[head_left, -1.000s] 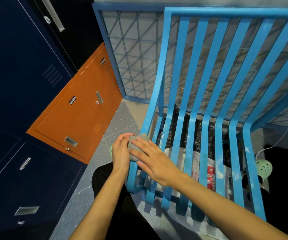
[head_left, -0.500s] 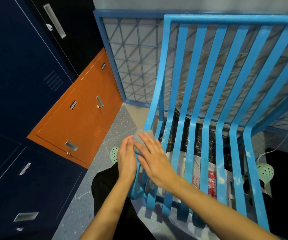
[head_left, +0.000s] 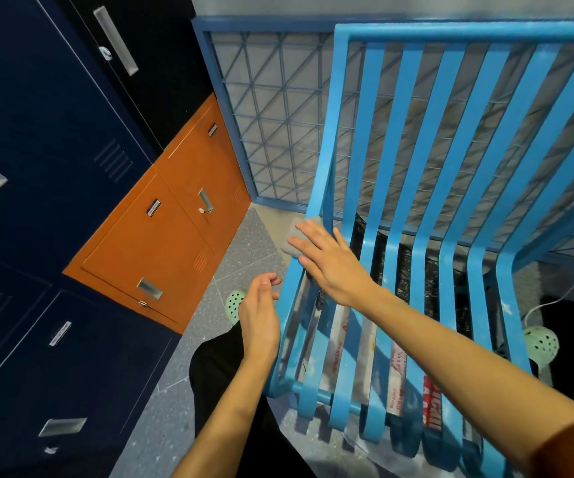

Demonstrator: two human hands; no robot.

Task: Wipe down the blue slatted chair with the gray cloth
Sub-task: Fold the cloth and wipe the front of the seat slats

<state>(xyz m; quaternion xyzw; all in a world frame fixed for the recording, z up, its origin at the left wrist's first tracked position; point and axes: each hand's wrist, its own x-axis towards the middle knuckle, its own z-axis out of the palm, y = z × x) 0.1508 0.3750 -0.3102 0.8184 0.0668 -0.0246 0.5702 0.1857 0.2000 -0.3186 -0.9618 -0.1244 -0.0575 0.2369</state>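
Two hands are working the blue chair (head_left: 451, 31): the right hand (head_left: 330, 263) is pressing the gray cloth (head_left: 294, 238) flat-fingered onto the leftmost slat's bend; the left hand (head_left: 261, 315) is hovering beside the seat edge, its grip loose and holding nothing.

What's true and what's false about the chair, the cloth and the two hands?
1. The right hand presses the cloth on the chair. True.
2. The left hand grips the cloth. False: it holds nothing and is beside the chair's left edge.
3. The cloth is on the rightmost slat. False: it is on the leftmost one.
4. An orange cabinet stands left of the chair. True.
5. The chair is red. False: it is blue.
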